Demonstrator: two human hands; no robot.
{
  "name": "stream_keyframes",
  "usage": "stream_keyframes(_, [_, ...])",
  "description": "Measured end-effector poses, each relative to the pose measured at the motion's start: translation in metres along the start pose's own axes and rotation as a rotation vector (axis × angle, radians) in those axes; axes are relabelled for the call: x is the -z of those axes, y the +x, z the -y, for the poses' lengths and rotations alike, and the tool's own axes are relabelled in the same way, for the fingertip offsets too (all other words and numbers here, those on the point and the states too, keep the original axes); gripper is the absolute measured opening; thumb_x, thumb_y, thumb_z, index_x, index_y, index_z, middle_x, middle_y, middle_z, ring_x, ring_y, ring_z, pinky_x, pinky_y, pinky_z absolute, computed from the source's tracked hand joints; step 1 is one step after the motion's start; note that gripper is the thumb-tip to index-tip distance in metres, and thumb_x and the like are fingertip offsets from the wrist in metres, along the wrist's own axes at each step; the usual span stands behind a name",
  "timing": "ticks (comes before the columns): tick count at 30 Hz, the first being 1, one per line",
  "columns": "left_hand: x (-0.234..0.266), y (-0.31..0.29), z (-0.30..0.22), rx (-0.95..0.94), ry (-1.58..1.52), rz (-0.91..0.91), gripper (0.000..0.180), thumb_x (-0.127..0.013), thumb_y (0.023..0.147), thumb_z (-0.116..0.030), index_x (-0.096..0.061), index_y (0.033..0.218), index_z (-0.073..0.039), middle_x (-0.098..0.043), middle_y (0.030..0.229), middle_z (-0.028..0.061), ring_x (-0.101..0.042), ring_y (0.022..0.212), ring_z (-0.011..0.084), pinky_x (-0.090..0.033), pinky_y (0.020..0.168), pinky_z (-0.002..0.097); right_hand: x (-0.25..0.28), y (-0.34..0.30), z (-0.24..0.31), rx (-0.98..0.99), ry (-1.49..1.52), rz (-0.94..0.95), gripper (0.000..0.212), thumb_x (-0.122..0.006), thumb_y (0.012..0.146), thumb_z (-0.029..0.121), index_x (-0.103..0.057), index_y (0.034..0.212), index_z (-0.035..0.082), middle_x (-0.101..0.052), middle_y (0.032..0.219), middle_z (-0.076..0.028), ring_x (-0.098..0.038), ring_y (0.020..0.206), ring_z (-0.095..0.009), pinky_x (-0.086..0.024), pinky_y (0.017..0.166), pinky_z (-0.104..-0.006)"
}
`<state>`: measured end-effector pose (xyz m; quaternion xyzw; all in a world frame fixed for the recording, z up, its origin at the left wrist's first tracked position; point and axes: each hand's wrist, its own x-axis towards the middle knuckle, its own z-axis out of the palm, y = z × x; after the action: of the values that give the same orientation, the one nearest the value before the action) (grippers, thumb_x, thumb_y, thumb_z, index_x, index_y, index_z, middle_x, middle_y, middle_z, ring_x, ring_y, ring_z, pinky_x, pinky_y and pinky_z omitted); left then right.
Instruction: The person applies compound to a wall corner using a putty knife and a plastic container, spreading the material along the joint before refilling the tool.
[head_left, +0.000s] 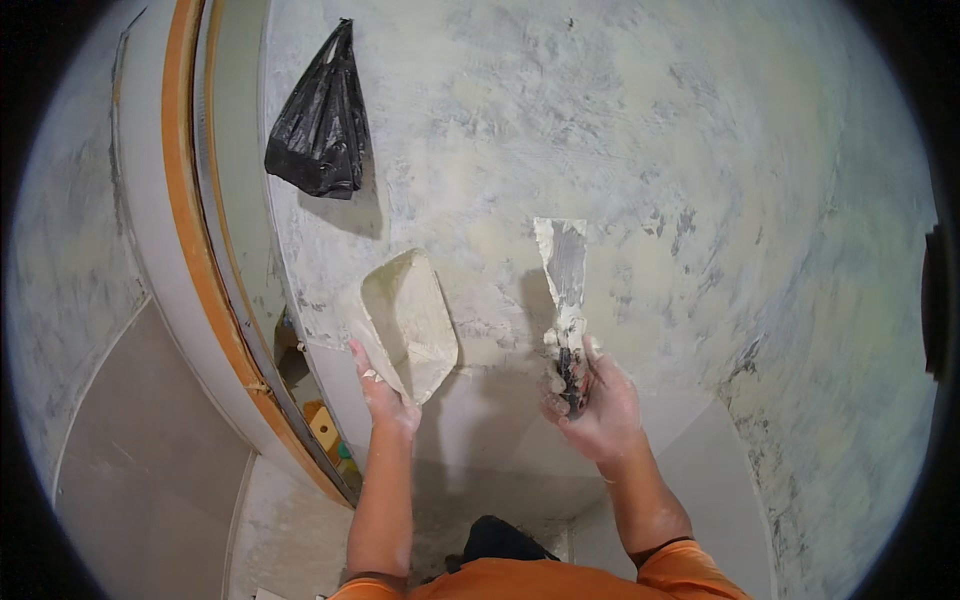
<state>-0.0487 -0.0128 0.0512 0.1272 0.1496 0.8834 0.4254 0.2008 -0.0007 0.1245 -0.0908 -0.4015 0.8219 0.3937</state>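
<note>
My left hand grips a pale, plaster-smeared plastic tub by its side and lower end, with its mouth tilted toward me. Some whitish paste clings to the inside of the tub. In my right hand is a putty knife, its fingers wrapped round the dark handle. The blade points up and carries cream paste along its edge and near the handle. Both hands are dusted with white. In front of them stands a wall patchily coated in pale filler; the blade and tub appear apart from it.
A black plastic bag hangs on the wall at upper left. Left of it runs a doorway with an orange-brown frame; a yellow object shows through the gap. Smooth grey panels cover the lower walls. Another patchy wall rises at right.
</note>
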Motion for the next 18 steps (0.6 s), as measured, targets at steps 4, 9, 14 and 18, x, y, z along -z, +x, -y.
stream_keyframes(4, [-0.004,0.001,-0.025,0.011,0.025,0.066,0.069,-0.037,0.103,-0.062,-0.042,0.150,-0.012,-0.054,0.141,0.0075,-0.054,0.127,0.0268,-0.044,0.109,0.0427,-0.039,0.011,0.005,0.048,-0.036,-0.345,0.040,-0.043,0.106,0.046,-0.060,0.112,0.010,-0.060,0.086,-0.006,-0.053,0.073,-0.020,-0.041,0.063,-0.0310])
stream_keyframes(9, [-0.033,0.018,-0.022,0.072,0.067,0.128,0.067,-0.039,0.103,-0.061,-0.044,0.148,-0.011,-0.056,0.138,0.0074,-0.057,0.122,0.0262,-0.047,0.106,0.0423,0.039,0.034,0.012,0.280,-0.612,-0.030,0.036,-0.051,0.104,0.032,-0.055,0.130,0.008,-0.063,0.106,-0.004,-0.060,0.085,-0.019,-0.047,0.073,-0.0296])
stream_keyframes(14, [-0.031,0.017,-0.048,-0.041,0.011,0.164,0.067,-0.040,0.104,-0.059,-0.041,0.151,-0.011,-0.052,0.144,0.0079,-0.054,0.128,0.0278,-0.046,0.108,0.0437,0.003,0.061,0.017,0.444,-0.765,0.052,0.040,-0.058,0.099,0.015,-0.052,0.136,0.003,-0.062,0.112,-0.008,-0.061,0.088,-0.021,-0.051,0.078,-0.0297])
stream_keyframes(18, [-0.026,0.010,-0.056,-0.086,0.011,0.146,0.068,-0.040,0.104,-0.059,-0.039,0.152,-0.011,-0.048,0.149,0.0082,-0.051,0.133,0.0287,-0.044,0.111,0.0442,-0.005,0.081,0.045,1.014,-1.926,-0.242,0.041,-0.062,0.096,0.015,-0.055,0.136,0.006,-0.057,0.104,-0.013,-0.059,0.089,-0.032,-0.050,0.082,-0.0395])
